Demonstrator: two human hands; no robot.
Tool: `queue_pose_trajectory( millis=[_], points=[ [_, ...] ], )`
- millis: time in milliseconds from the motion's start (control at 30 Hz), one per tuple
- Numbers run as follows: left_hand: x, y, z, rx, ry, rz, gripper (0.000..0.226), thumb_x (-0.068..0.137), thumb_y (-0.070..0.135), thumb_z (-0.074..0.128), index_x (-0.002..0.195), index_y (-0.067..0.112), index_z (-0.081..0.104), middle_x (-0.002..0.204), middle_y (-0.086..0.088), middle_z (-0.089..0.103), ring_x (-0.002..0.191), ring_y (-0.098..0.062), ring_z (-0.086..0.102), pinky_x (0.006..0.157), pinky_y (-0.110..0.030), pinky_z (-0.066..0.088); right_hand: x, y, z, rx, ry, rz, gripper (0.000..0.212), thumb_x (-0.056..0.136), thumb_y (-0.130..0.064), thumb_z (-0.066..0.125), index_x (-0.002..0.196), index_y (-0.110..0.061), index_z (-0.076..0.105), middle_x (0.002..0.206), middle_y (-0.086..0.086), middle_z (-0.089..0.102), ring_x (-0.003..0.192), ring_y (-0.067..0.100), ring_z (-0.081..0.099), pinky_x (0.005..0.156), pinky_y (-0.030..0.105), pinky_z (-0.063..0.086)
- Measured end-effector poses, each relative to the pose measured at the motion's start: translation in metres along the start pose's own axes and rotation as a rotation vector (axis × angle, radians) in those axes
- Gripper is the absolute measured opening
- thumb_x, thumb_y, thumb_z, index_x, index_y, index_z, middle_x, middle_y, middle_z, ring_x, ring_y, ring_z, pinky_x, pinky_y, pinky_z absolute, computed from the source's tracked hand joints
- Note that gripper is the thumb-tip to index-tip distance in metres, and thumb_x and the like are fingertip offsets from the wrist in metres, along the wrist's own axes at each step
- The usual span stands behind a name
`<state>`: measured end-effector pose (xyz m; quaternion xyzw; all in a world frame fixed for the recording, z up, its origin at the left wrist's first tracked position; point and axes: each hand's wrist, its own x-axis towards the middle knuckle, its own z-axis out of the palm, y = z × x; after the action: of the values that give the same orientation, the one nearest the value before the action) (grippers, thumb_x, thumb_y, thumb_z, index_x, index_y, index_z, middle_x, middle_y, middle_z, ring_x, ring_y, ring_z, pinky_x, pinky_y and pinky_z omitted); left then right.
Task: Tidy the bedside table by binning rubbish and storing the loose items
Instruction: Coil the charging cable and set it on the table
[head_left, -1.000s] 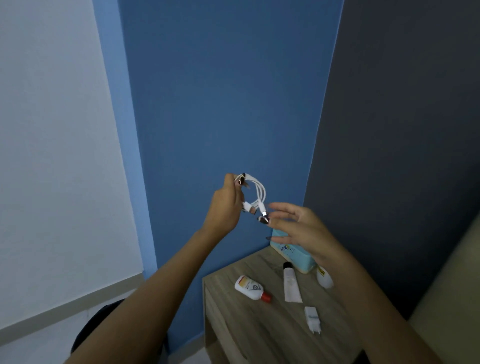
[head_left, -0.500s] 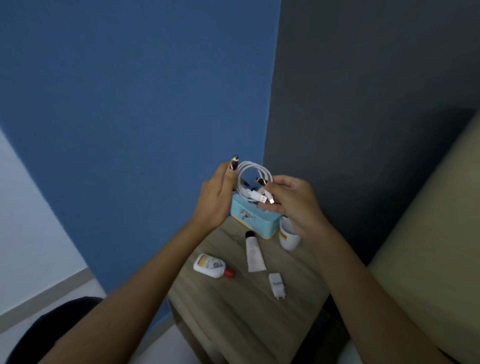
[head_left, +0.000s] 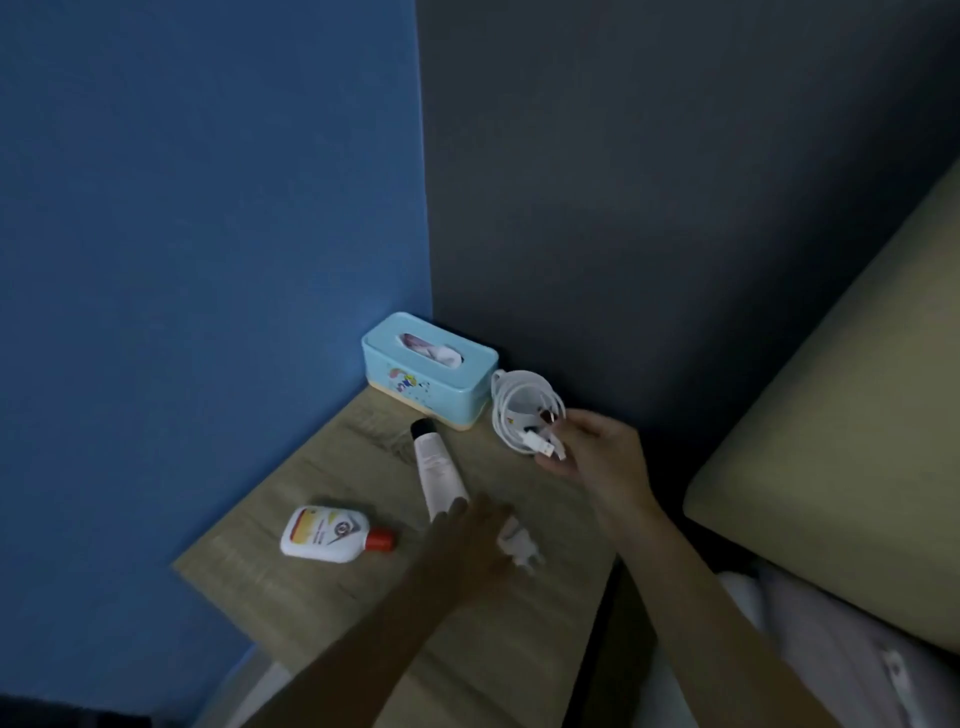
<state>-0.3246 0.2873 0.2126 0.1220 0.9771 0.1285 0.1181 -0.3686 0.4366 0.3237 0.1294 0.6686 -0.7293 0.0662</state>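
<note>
Right hand pinches coiled white glossy cable above wood-grain bedside table, beside rounded light-blue tissue box. Left hand lies flat, fingers loose, touching blocky white charger plug. Soft tube, flat red-capped bottle nearby.

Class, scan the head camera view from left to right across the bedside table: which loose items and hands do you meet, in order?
White bottle with red cap → white tube with black cap → left hand reaching the white charger plug → right hand holding the coiled white cable.
</note>
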Motion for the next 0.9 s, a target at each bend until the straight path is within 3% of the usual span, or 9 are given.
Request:
queue_pose_trajectory(
  millis=[100,200,233,367,533,600,733,833,900],
  points=[
    [0.011,0.011,0.015,-0.077,0.074,-0.110,0.083,0.080,0.071,0.038,0.144,0.020,0.029,0.142,-0.009,0.035,0.118,-0.030,0.050,0.090,-0.039,0.045,0.019,0.050,-0.009,-0.025,0.154,0.079,0.018,0.088,-0.002,0.058,0.075,-0.006,0.069,0.082,0.012,0.070,0.080,0.021,0.069,0.064,0.028,0.058],
    [0.014,0.022,0.022,-0.143,0.155,-0.100,0.109,0.061,0.094,0.005,0.140,0.024,0.033,0.139,-0.009,0.037,0.115,-0.027,0.052,0.087,-0.037,0.045,0.036,0.087,-0.016,-0.028,0.277,0.141,0.027,0.085,0.002,0.059,0.062,-0.011,0.065,0.079,0.014,0.067,0.089,0.033,0.067,0.077,0.045,0.059],
    [0.017,0.023,0.024,-0.158,0.160,-0.099,0.109,0.059,0.094,0.004,0.141,0.027,0.030,0.140,-0.008,0.034,0.115,-0.026,0.051,0.086,-0.036,0.044,0.041,0.094,-0.018,-0.022,0.317,0.155,0.027,0.084,0.004,0.060,0.063,-0.011,0.065,0.079,0.013,0.066,0.090,0.034,0.066,0.080,0.047,0.058],
    [0.040,0.024,0.032,-0.226,0.193,-0.052,0.078,0.079,0.072,0.040,0.143,0.030,0.024,0.137,-0.003,0.029,0.112,-0.021,0.049,0.082,-0.029,0.044,0.050,0.102,-0.025,0.058,0.409,0.170,0.022,0.086,0.007,0.059,0.071,-0.008,0.064,0.082,0.010,0.062,0.088,0.028,0.062,0.079,0.040,0.055],
    [0.062,0.017,0.040,-0.195,0.122,0.070,0.051,0.093,0.039,0.049,0.140,0.019,0.041,0.128,-0.008,0.039,0.104,-0.029,0.054,0.087,-0.039,0.049,0.058,0.100,-0.038,0.109,0.457,0.169,0.013,0.090,0.001,0.057,0.081,-0.006,0.063,0.085,0.009,0.060,0.081,0.019,0.060,0.079,0.037,0.054],
    [0.065,0.009,0.034,-0.132,0.111,0.142,0.049,0.093,0.032,0.049,0.142,0.027,0.040,0.135,-0.005,0.038,0.110,-0.029,0.051,0.094,-0.040,0.045,0.062,0.098,-0.043,0.124,0.471,0.165,0.008,0.091,0.000,0.056,0.091,-0.001,0.064,0.084,0.009,0.059,0.080,0.019,0.060,0.077,0.035,0.054],
    [0.069,0.005,0.013,0.037,0.013,0.208,0.061,0.091,0.019,0.054,0.145,0.038,0.032,0.158,-0.002,0.013,0.133,-0.033,0.031,0.113,-0.046,0.026,0.069,0.099,-0.053,0.126,0.504,0.151,0.011,0.091,0.000,0.056,0.097,0.000,0.065,0.083,0.009,0.059,0.087,0.024,0.061,0.065,0.029,0.054],
    [0.067,0.016,0.009,-0.071,0.166,0.109,0.060,0.087,0.013,0.056,0.142,0.031,0.038,0.156,-0.004,0.021,0.132,-0.032,0.034,0.108,-0.044,0.034,0.072,0.102,-0.057,0.139,0.508,0.166,0.013,0.091,0.000,0.056,0.100,0.002,0.065,0.086,0.011,0.059,0.093,0.028,0.060,0.064,0.028,0.055],
    [0.066,0.028,0.019,-0.151,0.290,-0.009,0.049,0.089,0.029,0.054,0.137,0.027,0.042,0.142,-0.006,0.037,0.120,-0.028,0.045,0.093,-0.040,0.046,0.074,0.103,-0.059,0.127,0.507,0.168,0.012,0.091,0.000,0.056,0.099,0.001,0.066,0.089,0.012,0.059,0.095,0.028,0.061,0.068,0.031,0.055]
  ],
)
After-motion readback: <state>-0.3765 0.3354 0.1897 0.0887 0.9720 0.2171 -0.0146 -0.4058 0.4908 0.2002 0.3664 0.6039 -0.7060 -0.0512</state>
